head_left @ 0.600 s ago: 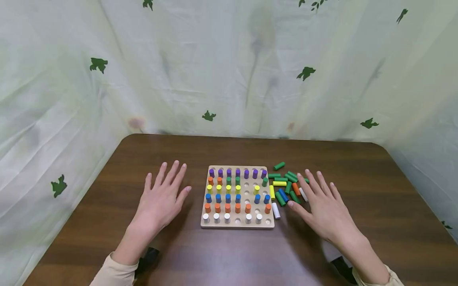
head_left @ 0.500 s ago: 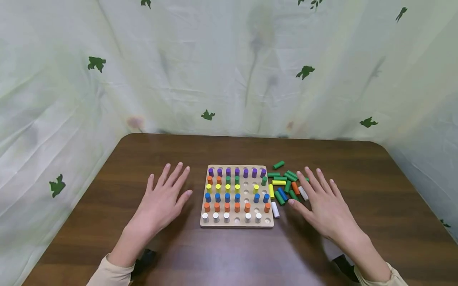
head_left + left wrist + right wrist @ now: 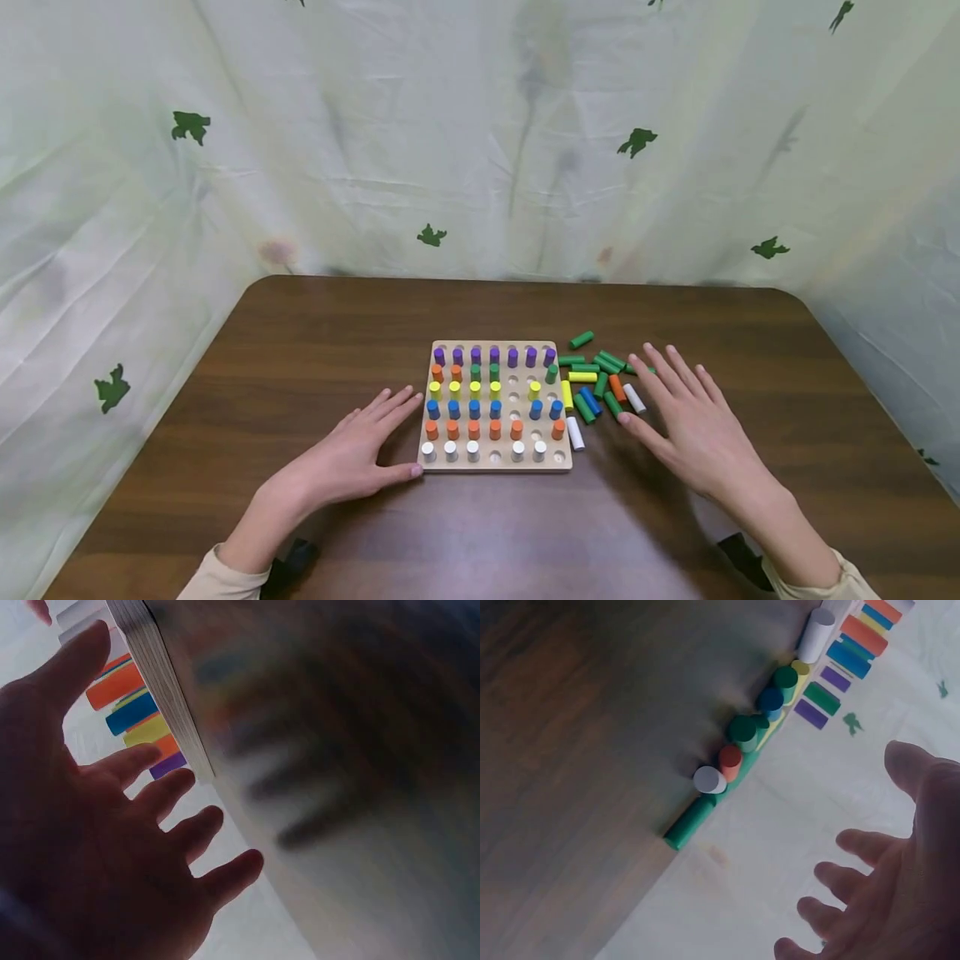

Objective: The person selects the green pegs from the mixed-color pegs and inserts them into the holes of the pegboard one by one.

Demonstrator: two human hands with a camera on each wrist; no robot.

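A wooden pegboard [image 3: 465,463] lies at the middle of the table, with rows of purple, green, yellow, blue, orange and white pegs standing in it; two orange pegs stand in the green row. Some holes show bare, mostly toward the right. My left hand [image 3: 348,458] is at the board's left side, its thumb tip right at the near left corner and its fingers extended. To the right of the loose pegs, my right hand [image 3: 693,429] hovers with spread fingers and holds nothing. In the left wrist view the left hand [image 3: 127,817] is beside the board's edge [image 3: 161,675].
Loose pegs lie in a heap right of the board: several green pegs [image 3: 583,408], a white peg [image 3: 575,433], an orange peg [image 3: 617,388], yellow ones and a blue one. The brown table [image 3: 480,533] ends at a pale curtain [image 3: 480,167] with green leaf shapes.
My left hand has moved right and nearer to me, turning toward the board's near left corner. The right hand has shifted slightly right. The view has tilted a little.
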